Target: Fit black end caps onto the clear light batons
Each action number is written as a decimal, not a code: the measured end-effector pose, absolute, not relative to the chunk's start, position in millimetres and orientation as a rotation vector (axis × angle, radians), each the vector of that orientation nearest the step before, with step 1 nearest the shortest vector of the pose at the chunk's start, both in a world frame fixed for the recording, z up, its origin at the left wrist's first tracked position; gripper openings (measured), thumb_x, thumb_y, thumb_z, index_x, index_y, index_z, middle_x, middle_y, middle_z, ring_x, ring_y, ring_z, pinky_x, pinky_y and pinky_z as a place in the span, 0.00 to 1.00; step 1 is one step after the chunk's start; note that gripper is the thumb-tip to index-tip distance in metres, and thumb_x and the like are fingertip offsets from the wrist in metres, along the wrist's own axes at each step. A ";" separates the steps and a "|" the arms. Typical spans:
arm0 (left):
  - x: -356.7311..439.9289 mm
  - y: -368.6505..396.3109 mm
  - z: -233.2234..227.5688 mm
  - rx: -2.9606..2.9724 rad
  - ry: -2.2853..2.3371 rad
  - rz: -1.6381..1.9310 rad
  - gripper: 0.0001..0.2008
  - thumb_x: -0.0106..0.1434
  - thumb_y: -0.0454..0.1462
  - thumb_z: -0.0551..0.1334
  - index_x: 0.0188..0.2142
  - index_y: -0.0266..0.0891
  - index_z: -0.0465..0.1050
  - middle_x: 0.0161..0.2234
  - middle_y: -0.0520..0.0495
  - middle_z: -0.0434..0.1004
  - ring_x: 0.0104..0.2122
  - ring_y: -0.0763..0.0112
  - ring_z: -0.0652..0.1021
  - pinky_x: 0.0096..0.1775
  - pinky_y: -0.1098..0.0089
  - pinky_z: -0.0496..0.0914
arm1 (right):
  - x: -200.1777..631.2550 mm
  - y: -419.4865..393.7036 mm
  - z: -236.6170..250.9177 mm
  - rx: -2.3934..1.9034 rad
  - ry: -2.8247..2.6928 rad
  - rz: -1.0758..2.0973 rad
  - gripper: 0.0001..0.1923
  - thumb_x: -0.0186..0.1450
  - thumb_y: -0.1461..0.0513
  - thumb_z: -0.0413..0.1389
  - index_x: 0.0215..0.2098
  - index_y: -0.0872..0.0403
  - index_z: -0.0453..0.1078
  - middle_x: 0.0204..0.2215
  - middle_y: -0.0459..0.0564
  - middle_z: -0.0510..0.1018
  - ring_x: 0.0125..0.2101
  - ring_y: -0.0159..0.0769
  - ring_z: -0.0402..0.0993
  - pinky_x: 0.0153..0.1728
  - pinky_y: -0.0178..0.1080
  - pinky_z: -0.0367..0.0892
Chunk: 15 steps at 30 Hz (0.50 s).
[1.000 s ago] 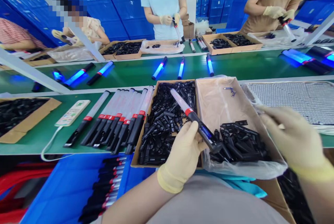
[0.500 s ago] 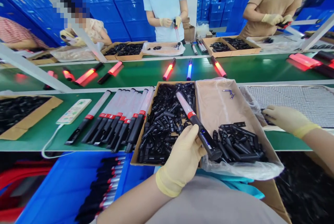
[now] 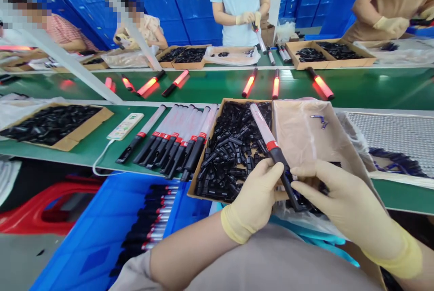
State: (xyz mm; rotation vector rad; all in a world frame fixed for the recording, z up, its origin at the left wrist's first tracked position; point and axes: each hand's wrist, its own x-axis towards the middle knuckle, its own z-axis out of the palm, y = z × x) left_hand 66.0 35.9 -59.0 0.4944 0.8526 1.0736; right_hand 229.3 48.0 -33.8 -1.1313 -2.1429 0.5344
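My left hand point(image 3: 256, 191), in a pale yellow glove, is closed around the black handle of a light baton point(image 3: 264, 126). Its whitish tube with a red band slants up and away to the left. My right hand point(image 3: 342, 196), gloved too, has its thumb and fingertips at the side of that handle. A bit of blue shows there; what the fingertips hold is hidden. Beneath the hands is a lined cardboard box point(image 3: 293, 121) with black handle parts, mostly covered. Beside it on the left stands a box of small black parts point(image 3: 233, 146).
Several batons point(image 3: 172, 137) lie in a row by a white power strip point(image 3: 125, 126). Lit batons point(image 3: 276, 85) rest on the green conveyor point(image 3: 210, 83). At right is a grid tray point(image 3: 389, 132) with dark blue pieces. A blue bin point(image 3: 88, 236) with batons sits below left. Co-workers point(image 3: 240, 1) stand opposite.
My right hand has moved left from the grid tray to the baton's handle. My left hand still holds the baton. The view has swung left, and a blue-lit baton now shows red.
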 end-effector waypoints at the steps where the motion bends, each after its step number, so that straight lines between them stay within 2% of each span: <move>1: 63.0 33.6 -60.2 0.491 0.862 1.080 0.17 0.65 0.48 0.67 0.46 0.40 0.72 0.45 0.43 0.78 0.41 0.64 0.78 0.37 0.67 0.75 | 225.8 48.9 -37.5 -1.103 -2.187 0.480 0.07 0.71 0.57 0.56 0.41 0.49 0.75 0.34 0.46 0.81 0.33 0.34 0.79 0.33 0.36 0.76; 3: 56.9 29.5 -63.0 0.476 0.869 1.094 0.17 0.65 0.48 0.67 0.45 0.40 0.72 0.43 0.43 0.77 0.39 0.65 0.78 0.36 0.67 0.75 | 220.1 49.2 -42.9 -1.025 -2.256 0.340 0.09 0.73 0.59 0.54 0.42 0.51 0.76 0.35 0.49 0.78 0.35 0.35 0.78 0.36 0.38 0.75; 6: 46.4 26.8 -66.4 0.444 0.880 1.134 0.16 0.65 0.48 0.67 0.44 0.39 0.72 0.40 0.44 0.76 0.37 0.66 0.77 0.35 0.68 0.74 | 213.7 46.5 -46.6 -0.838 -2.369 0.139 0.12 0.73 0.60 0.52 0.49 0.53 0.77 0.39 0.53 0.76 0.37 0.36 0.76 0.38 0.39 0.74; 9: 27.7 30.2 -66.1 0.417 0.892 1.205 0.16 0.63 0.47 0.68 0.41 0.38 0.73 0.36 0.46 0.75 0.34 0.68 0.77 0.33 0.70 0.73 | 211.9 53.9 -50.2 -0.752 -2.413 0.111 0.16 0.73 0.59 0.51 0.55 0.52 0.75 0.46 0.55 0.76 0.44 0.39 0.76 0.44 0.40 0.73; 11: 8.5 35.3 -63.9 0.383 0.889 1.322 0.16 0.62 0.47 0.69 0.40 0.38 0.73 0.35 0.47 0.76 0.33 0.69 0.77 0.33 0.70 0.73 | 211.8 71.4 -55.2 -0.898 -2.354 0.163 0.18 0.74 0.58 0.50 0.57 0.51 0.74 0.49 0.56 0.77 0.48 0.41 0.76 0.48 0.41 0.72; 15: -32.6 43.2 -60.0 0.296 0.909 1.622 0.13 0.62 0.43 0.70 0.39 0.39 0.73 0.33 0.50 0.78 0.31 0.72 0.78 0.35 0.73 0.74 | 195.9 122.8 -72.0 -1.476 -2.502 0.229 0.17 0.73 0.59 0.47 0.46 0.51 0.78 0.46 0.53 0.81 0.47 0.44 0.78 0.48 0.43 0.71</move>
